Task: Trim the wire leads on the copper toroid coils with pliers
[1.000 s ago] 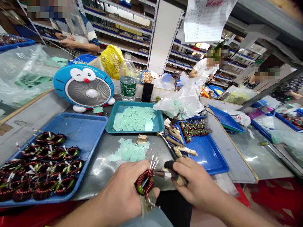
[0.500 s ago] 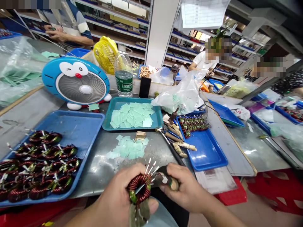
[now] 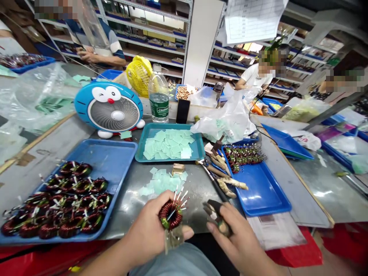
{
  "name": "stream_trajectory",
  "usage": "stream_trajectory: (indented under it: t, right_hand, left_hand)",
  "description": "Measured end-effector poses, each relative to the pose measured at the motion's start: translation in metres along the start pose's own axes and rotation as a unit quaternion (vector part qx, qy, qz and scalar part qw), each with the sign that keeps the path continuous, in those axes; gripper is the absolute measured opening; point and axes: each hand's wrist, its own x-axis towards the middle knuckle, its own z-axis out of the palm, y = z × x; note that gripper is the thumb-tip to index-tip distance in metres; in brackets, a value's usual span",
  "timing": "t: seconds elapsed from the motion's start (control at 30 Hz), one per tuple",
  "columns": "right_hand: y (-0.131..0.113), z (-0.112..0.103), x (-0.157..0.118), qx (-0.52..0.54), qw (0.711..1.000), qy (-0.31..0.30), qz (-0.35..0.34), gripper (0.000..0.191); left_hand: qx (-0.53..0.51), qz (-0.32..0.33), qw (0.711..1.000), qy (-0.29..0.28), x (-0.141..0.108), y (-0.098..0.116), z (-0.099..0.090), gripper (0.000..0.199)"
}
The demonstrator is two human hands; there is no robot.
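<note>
My left hand (image 3: 149, 226) grips a toroidal coil (image 3: 170, 215) wound with copper-red wire, its pale wire leads (image 3: 179, 199) fanning upward. A flat greyish piece (image 3: 174, 239) hangs below the coil, and I cannot tell what it is. My right hand (image 3: 230, 234) closes on small pliers (image 3: 214, 211) with dark jaws and a wrapped handle, held a short way right of the coil and apart from it. Similar coils (image 3: 71, 199) lie in several rows on a blue tray (image 3: 120, 153) to my left. Pale green squares (image 3: 162, 184) lie loose on the metal bench (image 3: 198, 203) ahead of my hands.
A teal tray (image 3: 169, 158) holds green squares. Hand tools (image 3: 221, 172) lie against a blue tray (image 3: 264, 191) of small coils. Behind stand a blue fan (image 3: 109, 107), a water bottle (image 3: 158, 94) and a plastic bag (image 3: 224, 119). Co-workers sit farther back.
My right hand has drawn the pliers rightward, away from the coil. The coil now sits higher and more upright in my left hand. The whole view has shifted slightly.
</note>
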Motion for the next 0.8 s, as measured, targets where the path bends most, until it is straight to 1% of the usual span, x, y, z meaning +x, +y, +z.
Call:
stream_trajectory:
  t: [0.1, 0.17, 0.37, 0.47, 0.5, 0.53, 0.6, 0.67, 0.7, 0.73, 0.8]
  right_hand:
    - [-0.008, 0.001, -0.004, -0.082, 0.994, -0.003, -0.068, 0.019]
    - [-0.015, 0.001, -0.003, -0.117, 0.988, 0.000, -0.098, 0.019]
    - [-0.022, 0.003, 0.001, -0.148, 0.979, 0.047, -0.131, 0.018]
    - [-0.022, -0.003, 0.001, -0.140, 0.980, 0.041, -0.134, 0.017]
    - [-0.022, -0.009, 0.003, -0.129, 0.983, 0.024, -0.128, 0.016]
    - [-0.022, -0.017, 0.005, -0.112, 0.987, -0.006, -0.116, 0.014]
    - [-0.024, -0.035, 0.012, -0.061, 0.991, -0.101, -0.070, 0.011]
    - [-0.026, -0.052, 0.021, 0.007, 0.979, -0.204, -0.007, 0.013]
    - [-0.027, -0.057, 0.024, 0.038, 0.972, -0.231, 0.023, 0.015]
    - [-0.028, -0.060, 0.027, 0.063, 0.967, -0.243, 0.045, 0.017]
    - [-0.029, -0.058, 0.029, 0.085, 0.968, -0.229, 0.061, 0.021]
  left_hand:
    - [0.036, -0.016, 0.999, 0.036, 0.002, 0.003, 0.001, 0.037]
    - [0.066, -0.019, 0.996, 0.054, 0.003, 0.007, 0.003, 0.035]
    - [0.129, -0.001, 0.990, 0.063, 0.003, 0.016, 0.005, 0.030]
    - [0.145, 0.020, 0.987, 0.060, 0.001, 0.017, 0.006, 0.028]
    - [0.148, 0.031, 0.987, 0.051, 0.000, 0.016, 0.006, 0.026]
    - [0.148, 0.045, 0.987, 0.035, -0.001, 0.017, 0.007, 0.025]
    - [0.144, 0.080, 0.986, -0.006, -0.004, 0.017, 0.008, 0.022]
    - [0.137, 0.106, 0.984, -0.037, -0.005, 0.017, 0.008, 0.018]
    - [0.132, 0.108, 0.984, -0.043, -0.005, 0.017, 0.008, 0.017]
    - [0.126, 0.103, 0.986, -0.047, -0.005, 0.017, 0.007, 0.018]
    - [0.109, 0.082, 0.989, -0.050, -0.004, 0.017, 0.006, 0.020]
